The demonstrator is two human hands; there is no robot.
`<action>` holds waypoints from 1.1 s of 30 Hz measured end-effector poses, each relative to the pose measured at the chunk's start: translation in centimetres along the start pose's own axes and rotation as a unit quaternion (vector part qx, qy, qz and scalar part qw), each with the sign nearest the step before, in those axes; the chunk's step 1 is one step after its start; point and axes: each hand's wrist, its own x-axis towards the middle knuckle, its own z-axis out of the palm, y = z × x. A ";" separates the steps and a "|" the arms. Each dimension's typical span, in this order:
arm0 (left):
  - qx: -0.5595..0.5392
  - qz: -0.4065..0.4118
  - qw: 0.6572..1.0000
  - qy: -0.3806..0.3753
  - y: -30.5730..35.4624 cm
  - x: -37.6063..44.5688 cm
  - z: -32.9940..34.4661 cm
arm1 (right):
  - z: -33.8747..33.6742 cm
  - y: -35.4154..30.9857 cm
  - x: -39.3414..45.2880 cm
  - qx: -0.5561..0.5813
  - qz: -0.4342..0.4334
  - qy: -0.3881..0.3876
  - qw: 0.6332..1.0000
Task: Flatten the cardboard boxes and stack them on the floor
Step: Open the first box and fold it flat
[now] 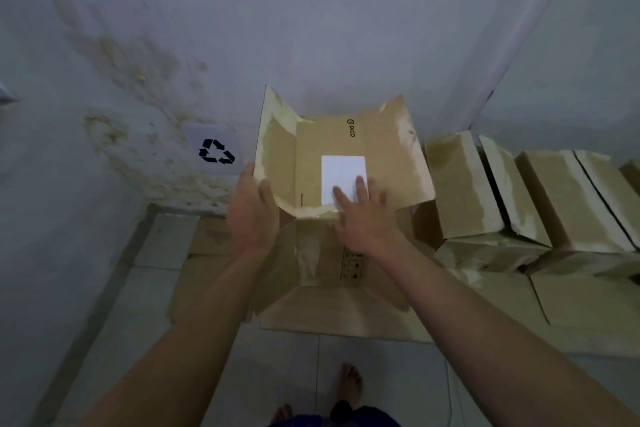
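— Box (346, 156) held up before the wall (311, 10), opened out, flaps spread to both sides, white label (341, 173) facing up.

— And the hands?

— Left hand (251, 215) at the left flap, grip closed on its lower edge, thumb on the inner face. Right hand (363, 218) flat on the middle panel, fingers (341, 196) apart, partly over the label, clamped on nothing.

— Already flat?

— Not fully, by the look. Side flaps tilted upward, creases not pressed yet.

— How to finish it well?

— Better to push with the open palm along each crease, not in the panel middle. Then fold the flaps into one plane and keep the left grip firm, so no springing back.

— Where to put it after?

— Down on the flattened cardboard (339, 315) lying on the tiled floor (277, 374), just under the hands. Edges squared to that pile, for a stable stack.

— More to do?

— Yes, probably. Several closed boxes (519, 198) at the right, beside the pile.
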 end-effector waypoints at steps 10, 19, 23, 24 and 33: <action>0.109 -0.100 0.983 -0.112 -3.9 0.9 1.7 | 4.3 0.7 1.8 0.064 0.012 0.019 0.998; 0.103 -0.095 0.981 -0.130 -6.9 5.8 7.5 | 7.8 1.2 9.3 0.061 0.010 -0.021 0.998; 0.141 -0.094 0.969 -0.178 -9.0 7.4 11.0 | 11.1 1.7 12.4 0.089 -0.011 -0.109 0.990; 0.143 -0.096 0.967 -0.189 -9.9 7.6 12.0 | 12.1 1.9 13.0 0.098 -0.016 -0.133 0.986; 0.181 -0.207 0.934 -0.230 -15.6 7.3 16.2 | 17.8 3.3 14.8 0.139 -0.048 -0.098 0.984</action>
